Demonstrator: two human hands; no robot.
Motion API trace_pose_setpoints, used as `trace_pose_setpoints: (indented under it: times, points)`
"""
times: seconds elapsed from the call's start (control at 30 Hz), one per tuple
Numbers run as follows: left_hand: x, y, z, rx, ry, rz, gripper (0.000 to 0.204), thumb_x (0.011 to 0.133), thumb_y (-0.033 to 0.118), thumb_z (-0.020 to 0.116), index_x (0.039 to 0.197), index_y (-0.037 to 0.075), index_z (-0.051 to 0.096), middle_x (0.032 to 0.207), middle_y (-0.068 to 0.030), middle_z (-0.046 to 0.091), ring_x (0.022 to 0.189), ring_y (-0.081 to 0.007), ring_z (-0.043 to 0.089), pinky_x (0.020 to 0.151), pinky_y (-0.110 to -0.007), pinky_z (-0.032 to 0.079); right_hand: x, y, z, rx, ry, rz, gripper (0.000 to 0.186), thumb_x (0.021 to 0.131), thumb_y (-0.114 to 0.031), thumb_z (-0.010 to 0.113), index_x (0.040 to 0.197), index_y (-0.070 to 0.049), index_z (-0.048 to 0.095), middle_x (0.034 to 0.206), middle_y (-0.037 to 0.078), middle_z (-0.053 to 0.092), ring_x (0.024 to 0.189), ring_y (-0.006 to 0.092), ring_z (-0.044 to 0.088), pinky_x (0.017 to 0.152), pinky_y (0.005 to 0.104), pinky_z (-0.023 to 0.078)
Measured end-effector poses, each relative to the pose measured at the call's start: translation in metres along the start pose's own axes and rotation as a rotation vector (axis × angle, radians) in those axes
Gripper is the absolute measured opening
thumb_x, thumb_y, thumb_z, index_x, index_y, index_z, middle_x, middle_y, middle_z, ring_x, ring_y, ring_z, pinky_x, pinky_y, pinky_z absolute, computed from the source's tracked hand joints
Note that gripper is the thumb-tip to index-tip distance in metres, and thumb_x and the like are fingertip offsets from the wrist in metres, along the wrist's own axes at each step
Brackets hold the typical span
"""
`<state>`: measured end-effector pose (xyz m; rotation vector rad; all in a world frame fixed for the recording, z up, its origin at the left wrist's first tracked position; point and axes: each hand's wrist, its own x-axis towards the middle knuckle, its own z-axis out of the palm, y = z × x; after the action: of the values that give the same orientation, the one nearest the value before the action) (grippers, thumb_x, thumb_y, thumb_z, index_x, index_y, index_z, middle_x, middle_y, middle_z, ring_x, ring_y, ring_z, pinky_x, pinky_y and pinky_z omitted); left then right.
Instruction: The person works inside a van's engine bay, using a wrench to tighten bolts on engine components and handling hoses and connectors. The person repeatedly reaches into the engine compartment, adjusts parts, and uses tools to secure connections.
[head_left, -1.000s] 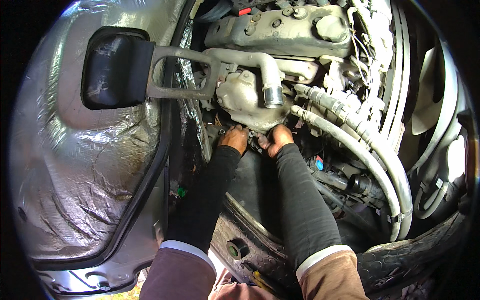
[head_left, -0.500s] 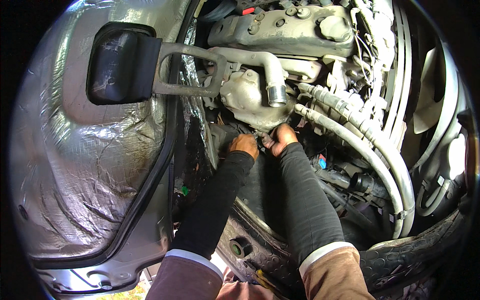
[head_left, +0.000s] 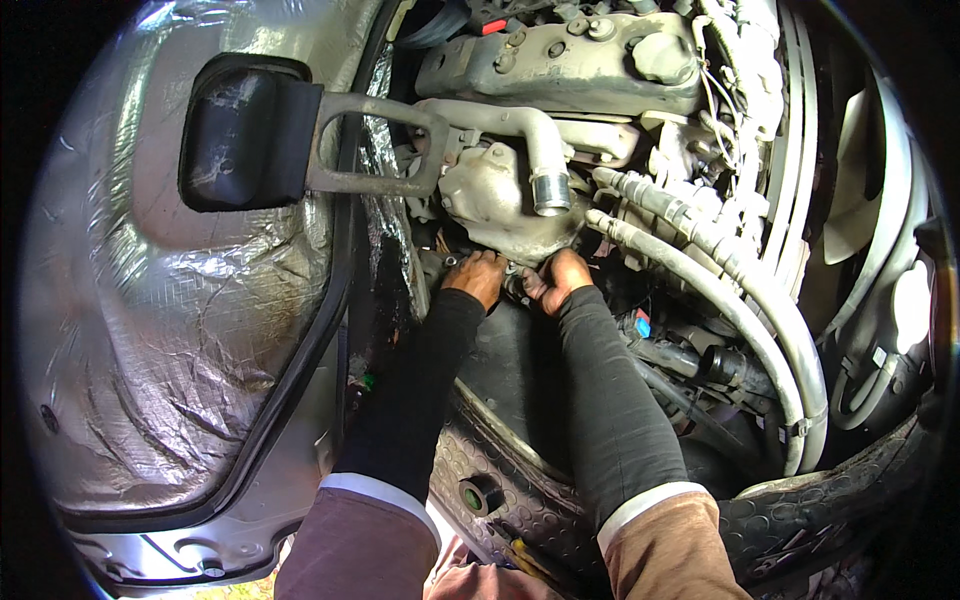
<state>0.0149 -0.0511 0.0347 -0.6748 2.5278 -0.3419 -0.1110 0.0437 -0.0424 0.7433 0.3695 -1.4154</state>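
Both my hands are down in an engine bay, just below a dusty metal cover (head_left: 490,200). My left hand (head_left: 478,275) is closed, its fingers curled; what they grip is hidden. A small shiny metal end (head_left: 451,261) shows at its left side. My right hand (head_left: 563,280) is closed too, thumb and fingers pressed together beside a small metal fitting (head_left: 516,284) in the gap between my hands. I cannot make out what it holds. Above the cover, a metal pipe (head_left: 540,140) bends down to an open end.
At the left stands a panel lined with crinkled silver foil (head_left: 240,350), with a metal loop bracket (head_left: 380,187) jutting rightward. Thick grey hoses (head_left: 740,280) curve down on the right. Beyond is the engine's top cover (head_left: 560,65). A black textured panel (head_left: 530,440) lies nearer me.
My left hand has shifted a little left and up, widening the gap between my hands. More of the metal fitting shows there. My right hand has hardly moved.
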Motion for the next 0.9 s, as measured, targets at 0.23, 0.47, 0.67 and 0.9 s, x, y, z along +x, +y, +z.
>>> trace_pose_setpoints:
  times: [0.23, 0.47, 0.67, 0.9]
  points:
    - [-0.011, 0.005, 0.005, -0.1, -0.053, -0.176, 0.022, 0.085, 0.005, 0.055, 0.099, 0.0, 0.069, 0.101, -0.0223, 0.069, 0.097, -0.0393, 0.067, 0.086, -0.047, 0.055, 0.008, 0.001, -0.002, 0.011, -0.016, 0.019, 0.025, 0.1, -0.019, 0.036, 0.11, -0.002, 0.052, 0.093, 0.015, 0.059, 0.063, 0.0263, 0.061, 0.05, 0.0344, 0.055]
    - [-0.017, 0.024, 0.01, -0.273, -0.049, -0.314, 0.021, 0.085, 0.013, 0.055, 0.093, 0.0, 0.071, 0.096, -0.0252, 0.069, 0.092, -0.044, 0.067, 0.081, -0.051, 0.055, 0.007, 0.002, 0.0, 0.026, 0.014, 0.044, 0.027, 0.1, -0.018, 0.035, 0.107, 0.0, 0.053, 0.089, 0.015, 0.06, 0.063, 0.0255, 0.061, 0.05, 0.0352, 0.056]
    - [-0.011, 0.042, -0.005, -0.262, -0.083, -0.358, 0.022, 0.087, 0.015, 0.056, 0.092, 0.0, 0.071, 0.096, -0.0249, 0.069, 0.092, -0.0439, 0.067, 0.081, -0.05, 0.055, 0.001, 0.002, 0.001, -0.001, 0.017, 0.039, 0.029, 0.1, -0.019, 0.035, 0.108, 0.001, 0.054, 0.088, 0.016, 0.06, 0.06, 0.0254, 0.062, 0.05, 0.0345, 0.056]
    - [0.004, 0.001, -0.005, -0.03, -0.075, -0.052, 0.022, 0.09, 0.01, 0.053, 0.103, 0.003, 0.069, 0.104, -0.0201, 0.069, 0.102, -0.0378, 0.066, 0.088, -0.047, 0.054, 0.006, -0.001, -0.001, 0.035, -0.026, 0.004, 0.03, 0.1, -0.019, 0.035, 0.112, 0.0, 0.055, 0.094, 0.017, 0.061, 0.063, 0.0255, 0.062, 0.051, 0.0343, 0.056]
